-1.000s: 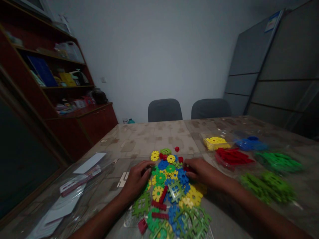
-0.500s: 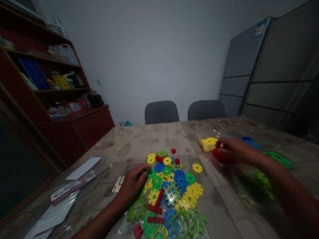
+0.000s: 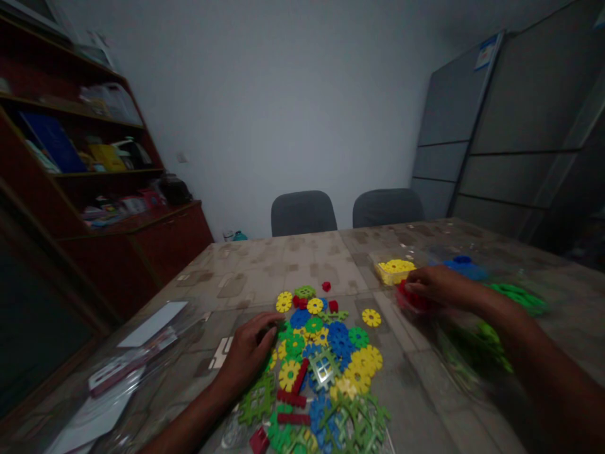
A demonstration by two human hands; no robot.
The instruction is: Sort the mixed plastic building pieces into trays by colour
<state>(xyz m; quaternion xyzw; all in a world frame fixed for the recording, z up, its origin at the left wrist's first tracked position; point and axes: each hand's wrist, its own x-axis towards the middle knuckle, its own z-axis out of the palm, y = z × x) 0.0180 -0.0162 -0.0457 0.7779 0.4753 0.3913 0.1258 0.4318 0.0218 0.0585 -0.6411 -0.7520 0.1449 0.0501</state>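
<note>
My left hand (image 3: 253,343) rests at the left edge of a loose pile of plastic building pieces, its fingers stretched towards a green notched disc (image 3: 286,330) and nothing visible in them. The pile mixes yellow discs (image 3: 363,362), blue discs (image 3: 339,337), green lattice pieces (image 3: 258,400) and red bars (image 3: 293,419). Over at the right, my right hand (image 3: 432,282) is above a clear tub of red pieces (image 3: 411,299). Its fingers are bent down and close together at the red pieces. What lies between the fingertips is hidden.
Behind the right hand stands a clear tub of yellow discs (image 3: 396,271). Blue pieces (image 3: 466,268), green pieces (image 3: 517,297) and a tub of light green pieces (image 3: 486,347) lie further right. Flat packaging (image 3: 132,359) is at the left. Two grey chairs (image 3: 303,213) face the far edge.
My right hand has lowered slightly, its fingers drawing together down at the red pieces. The left hand stays by the pile. The whole view has shifted a little.
</note>
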